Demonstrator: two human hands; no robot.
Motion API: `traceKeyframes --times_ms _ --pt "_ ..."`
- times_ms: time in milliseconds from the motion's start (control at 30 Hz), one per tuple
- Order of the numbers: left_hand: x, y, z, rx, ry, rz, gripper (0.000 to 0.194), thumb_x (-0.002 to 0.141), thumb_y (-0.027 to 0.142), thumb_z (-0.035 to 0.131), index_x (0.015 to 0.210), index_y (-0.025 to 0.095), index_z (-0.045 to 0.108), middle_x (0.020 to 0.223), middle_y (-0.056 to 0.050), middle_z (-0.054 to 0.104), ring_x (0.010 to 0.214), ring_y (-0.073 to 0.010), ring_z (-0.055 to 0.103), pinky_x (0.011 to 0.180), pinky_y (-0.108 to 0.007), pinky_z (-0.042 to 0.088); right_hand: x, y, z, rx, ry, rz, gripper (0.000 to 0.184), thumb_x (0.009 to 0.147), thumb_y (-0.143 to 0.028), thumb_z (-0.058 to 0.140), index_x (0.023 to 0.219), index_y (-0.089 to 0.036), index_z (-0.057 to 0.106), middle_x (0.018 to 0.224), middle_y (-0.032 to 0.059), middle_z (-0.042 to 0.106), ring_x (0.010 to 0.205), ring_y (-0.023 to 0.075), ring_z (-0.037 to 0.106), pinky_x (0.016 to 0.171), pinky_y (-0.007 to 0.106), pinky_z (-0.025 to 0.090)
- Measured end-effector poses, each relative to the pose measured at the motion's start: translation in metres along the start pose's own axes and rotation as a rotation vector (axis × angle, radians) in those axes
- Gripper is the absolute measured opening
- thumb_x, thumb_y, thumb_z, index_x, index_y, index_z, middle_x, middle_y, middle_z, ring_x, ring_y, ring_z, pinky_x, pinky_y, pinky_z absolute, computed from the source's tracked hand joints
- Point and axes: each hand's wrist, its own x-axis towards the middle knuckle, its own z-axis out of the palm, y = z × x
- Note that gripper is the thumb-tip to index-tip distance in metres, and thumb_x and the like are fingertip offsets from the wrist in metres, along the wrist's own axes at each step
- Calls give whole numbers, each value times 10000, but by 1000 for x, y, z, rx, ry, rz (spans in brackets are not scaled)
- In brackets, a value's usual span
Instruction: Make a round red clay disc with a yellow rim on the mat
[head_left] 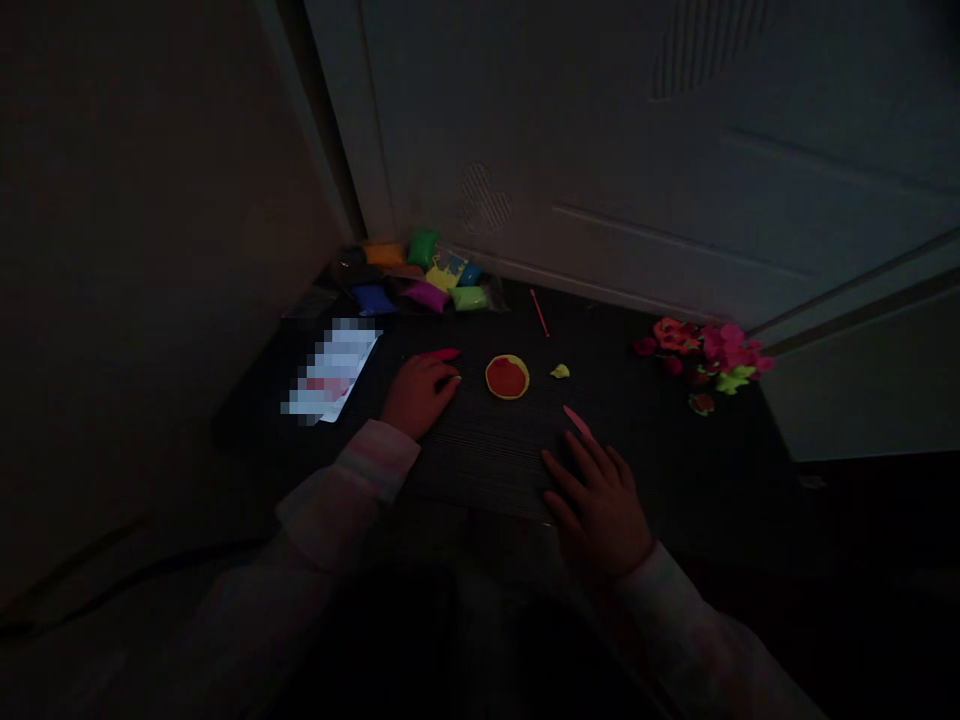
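A shallow round piece of clay [507, 378], orange-red inside with a yellow rim, lies on the dark table between my hands. To its left my left hand [421, 396] rests on the tabletop, fingers loosely bent and thumb apart, with nothing visible in it. A bright pink tool [444, 354] pokes out just beyond those fingers; its other end is hidden. My right hand [600, 505] lies with fingers spread near the front edge. Its fingertips are close to a pink plastic knife [577, 420]; whether they touch is unclear. A small yellow clay lump [560, 371] sits right of the round piece.
Several colored clay packets [426, 294] are heaped at the back left. A lit phone [339, 375], its screen blurred, lies at the left. A thin pink stick [539, 313] is near the wall [600, 150]. Pink, orange and green flower-like pieces [724, 350] cluster at the right.
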Motion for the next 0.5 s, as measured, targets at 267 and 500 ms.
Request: traceKeyframes --times_ms 267,500 --pt "-1 0 0 -7 -1 -2 154 781 245 496 833 178 624 946 -57 619 912 -193 530 818 -357 408 0 1 -4 -1 23 -11 326 798 -358 458 1096 -270 554 1264 77 451 1163 252 359 947 452 244" --pt "0 -1 1 -7 -4 5 167 779 247 496 829 162 630 885 -64 624 889 -197 532 804 -351 415 -1 2 -7 8 34 -14 303 806 -358 444 1062 -266 577 1253 79 464 1161 249 365 937 457 253"
